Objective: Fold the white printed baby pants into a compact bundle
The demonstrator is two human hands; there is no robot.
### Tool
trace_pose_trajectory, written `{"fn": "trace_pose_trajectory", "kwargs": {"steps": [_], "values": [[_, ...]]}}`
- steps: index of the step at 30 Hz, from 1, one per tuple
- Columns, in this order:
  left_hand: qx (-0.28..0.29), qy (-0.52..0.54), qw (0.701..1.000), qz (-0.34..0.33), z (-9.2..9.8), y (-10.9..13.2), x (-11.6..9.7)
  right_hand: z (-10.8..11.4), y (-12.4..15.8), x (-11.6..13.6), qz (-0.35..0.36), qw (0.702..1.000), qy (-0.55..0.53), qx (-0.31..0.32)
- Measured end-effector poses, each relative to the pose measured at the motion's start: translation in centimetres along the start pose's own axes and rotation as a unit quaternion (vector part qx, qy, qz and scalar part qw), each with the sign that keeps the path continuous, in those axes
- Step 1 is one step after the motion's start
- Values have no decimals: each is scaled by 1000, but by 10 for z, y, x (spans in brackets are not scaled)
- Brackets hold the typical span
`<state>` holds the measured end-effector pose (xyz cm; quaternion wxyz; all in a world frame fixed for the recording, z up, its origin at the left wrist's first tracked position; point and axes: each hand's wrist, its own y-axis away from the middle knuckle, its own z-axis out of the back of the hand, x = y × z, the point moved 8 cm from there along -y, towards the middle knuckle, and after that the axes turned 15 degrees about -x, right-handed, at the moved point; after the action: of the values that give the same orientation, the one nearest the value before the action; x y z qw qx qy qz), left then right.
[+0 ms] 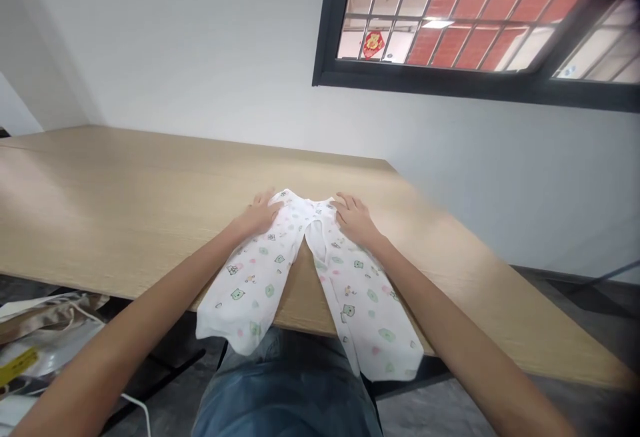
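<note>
A small white garment point(350, 277) with green, pink and yellow animal prints is spread on the wooden table, its two long parts reaching toward me and hanging over the front edge. My left hand point(261, 213) lies on its upper left corner, fingers apart. On the upper right corner rests my right hand point(356, 220), its fingers also spread. Bare tabletop shows between the two long parts, and a small opening shows near their top on the right one.
The light wooden table point(150, 204) runs far to the left and slants off at the right. Beyond it are a white wall and a barred window point(425, 77). Bags and a white cable point(135, 400) lie low at the left.
</note>
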<state>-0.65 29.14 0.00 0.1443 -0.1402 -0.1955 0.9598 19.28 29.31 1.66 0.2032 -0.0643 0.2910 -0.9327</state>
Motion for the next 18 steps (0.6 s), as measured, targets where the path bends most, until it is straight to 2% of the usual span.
{"fn": "trace_pose_trajectory", "kwargs": {"steps": [3, 4, 6, 8, 9, 11, 14, 16, 18], "values": [[7, 26, 999, -43, 15, 29, -13, 18, -1, 61, 80, 981, -174, -24], [12, 35, 998, -59, 19, 41, -19, 19, 0, 85, 106, 967, -232, -2], [18, 48, 996, -78, 27, 69, -28, 7, 4, 127, 149, 940, -293, 88], [11, 44, 996, -77, 34, 103, -35, -13, 3, 149, 160, 928, -294, 161], [2, 37, 997, -72, 37, 122, -39, -24, -3, 150, 148, 931, -282, 175], [-23, 20, 998, -60, 42, 163, -48, -43, -21, 137, 98, 947, -255, 168], [-105, -24, 993, -47, 51, 212, -59, -64, -45, 107, 30, 958, -236, 161], [-172, -54, 982, -60, 61, 229, -67, -68, -53, 93, 8, 955, -247, 166], [-203, -66, 975, -63, 71, 229, -70, -61, -55, 81, -11, 948, -268, 170]]}}
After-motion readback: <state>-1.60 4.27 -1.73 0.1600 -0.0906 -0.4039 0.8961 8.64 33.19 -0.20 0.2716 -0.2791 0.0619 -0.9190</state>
